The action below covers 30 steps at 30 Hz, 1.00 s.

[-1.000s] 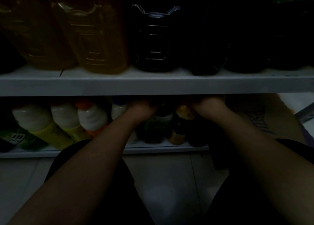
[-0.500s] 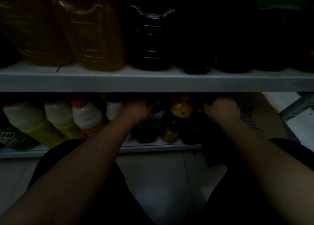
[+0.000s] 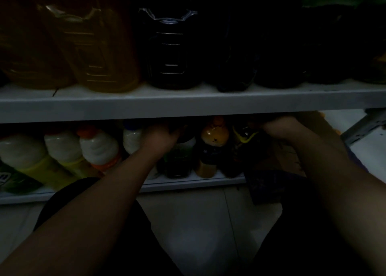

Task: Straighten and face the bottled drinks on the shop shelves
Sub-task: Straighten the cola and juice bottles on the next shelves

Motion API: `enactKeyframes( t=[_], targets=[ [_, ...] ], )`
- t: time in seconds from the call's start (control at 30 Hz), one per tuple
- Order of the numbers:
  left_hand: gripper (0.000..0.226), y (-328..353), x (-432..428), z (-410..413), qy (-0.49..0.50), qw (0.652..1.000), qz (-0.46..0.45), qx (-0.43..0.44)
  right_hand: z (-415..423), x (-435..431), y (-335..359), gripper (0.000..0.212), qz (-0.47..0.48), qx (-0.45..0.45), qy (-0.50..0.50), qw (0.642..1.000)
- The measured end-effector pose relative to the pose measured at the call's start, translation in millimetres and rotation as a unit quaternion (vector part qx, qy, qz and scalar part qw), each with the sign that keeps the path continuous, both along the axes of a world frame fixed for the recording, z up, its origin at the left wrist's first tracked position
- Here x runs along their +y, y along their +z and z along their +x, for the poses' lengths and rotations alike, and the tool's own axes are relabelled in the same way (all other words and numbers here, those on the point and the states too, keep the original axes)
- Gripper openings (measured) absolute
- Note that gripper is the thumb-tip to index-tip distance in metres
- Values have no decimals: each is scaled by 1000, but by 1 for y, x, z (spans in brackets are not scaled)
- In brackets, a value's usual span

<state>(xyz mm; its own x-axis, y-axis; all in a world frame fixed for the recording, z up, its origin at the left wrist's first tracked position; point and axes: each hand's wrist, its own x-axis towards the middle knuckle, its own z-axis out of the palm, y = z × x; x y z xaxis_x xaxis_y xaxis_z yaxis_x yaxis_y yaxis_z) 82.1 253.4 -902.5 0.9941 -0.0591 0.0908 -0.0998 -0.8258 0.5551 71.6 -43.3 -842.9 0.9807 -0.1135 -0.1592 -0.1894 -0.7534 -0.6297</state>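
Pale tiled floor (image 3: 200,229); perhaps a cardboard box (image 3: 309,129) at right.

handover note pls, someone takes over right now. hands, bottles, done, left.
Left hand: on the top of a dark bottle with a green label, lower shelf; grip hidden in the dark.
Right hand: at a dark bottle with a yellow band, far right of the same shelf; grip unclear.
Between them an orange-capped bottle stands upright. White-topped bottles to the left lean.
Upper shelf: big amber and dark bottles, upright.
Done: cannot judge. Left: the two in hand, then the leaning row.
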Motion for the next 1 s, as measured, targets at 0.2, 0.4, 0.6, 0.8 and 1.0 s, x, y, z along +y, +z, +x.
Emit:
enactKeyframes(
  t=[0.2, 0.4, 0.6, 0.8, 1.0],
  targets=[
    [67, 3, 3, 2, 2, 1000, 13, 6, 4, 4, -1, 54, -33, 34, 36, 998],
    [56, 3, 6, -3, 3, 1000, 27, -9, 0, 27, -23, 77, -188, 20, 57, 980],
    [53, 2, 14, -9, -23, 998, 46, -35, 7, 18, -20, 61, -212, 62, 75, 972],
    [50, 3, 21, -16, -42, 992, 95, -75, 14, -2, -2, 56, -188, 121, 129, 966],
    [46, 7, 29, -21, -65, 988, 84, -110, 18, 3, -11, 54, -93, 169, 130, 973]
  ],
)
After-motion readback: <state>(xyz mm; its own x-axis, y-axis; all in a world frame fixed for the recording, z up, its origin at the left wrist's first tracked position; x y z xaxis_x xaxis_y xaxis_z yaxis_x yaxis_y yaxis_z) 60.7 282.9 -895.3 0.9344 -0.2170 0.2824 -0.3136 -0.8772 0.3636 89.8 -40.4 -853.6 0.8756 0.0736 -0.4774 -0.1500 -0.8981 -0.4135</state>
